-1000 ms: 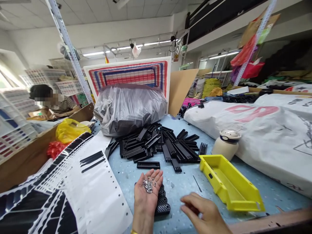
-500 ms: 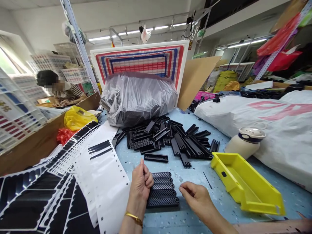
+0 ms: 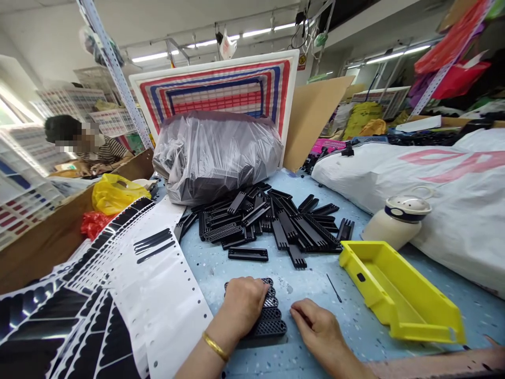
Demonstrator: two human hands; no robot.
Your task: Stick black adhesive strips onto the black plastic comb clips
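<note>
On the blue counter (image 3: pixel 305 283), black lattice-faced strips (image 3: pixel 271 314) lie side by side beneath the curled left hand (image 3: pixel 245 305), its palm hidden, so a sideways bump could skew their row, while the right hand (image 3: pixel 319 323), fingertips together, sits just beside them.

Pale wall (image 3: pixel 165 34), tube lights (image 3: pixel 268 30) (lit), window (image 3: pixel 6 113)

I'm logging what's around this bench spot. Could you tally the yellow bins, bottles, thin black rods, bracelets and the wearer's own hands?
Yellow bin: 1
Bottle: 1
Thin black rod: 1
Bracelet: 1
Hands: 2 (left hand, right hand)
Total: 6
</note>
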